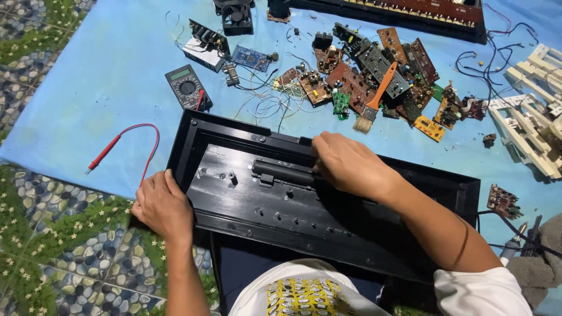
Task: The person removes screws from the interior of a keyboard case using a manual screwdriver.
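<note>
Blue sheet (88,99): spread over a pebble-pattern floor (58,246); carries all the parts.
Black casing (328,213): long, shallow, open side up; lies across the sheet's near edge at 6 o'clock, running from 9 toward 4 o'clock, just in front of the person's lap.
Keyboard unit (410,11): dark with reddish strip, at 12 to 1 o'clock, far edge of sheet, well apart from the casing.
White slatted frames (527,117): at 3 o'clock, on the sheet.
Circuit board pile (374,70): brown and green boards, loose wires, at 1 o'clock beyond the casing.
Left hand (161,205): at 8 o'clock; palm and fingers wrapped over the casing's left end wall, grip closed on that edge.
Right hand (348,164): centre of view; fingers curled down on the right end of the black bar; how tightly the grip closes cannot be told.
Black bar (284,172): cylindrical piece lying lengthwise inside the casing, near its far wall.
Multimeter (187,86): at 11 o'clock, face up; red probe lead (126,140) loops toward 9 o'clock.
Paintbrush (374,96): orange handle, resting on the boards.
Cooling fan (236,17): black, at 12 o'clock.
</note>
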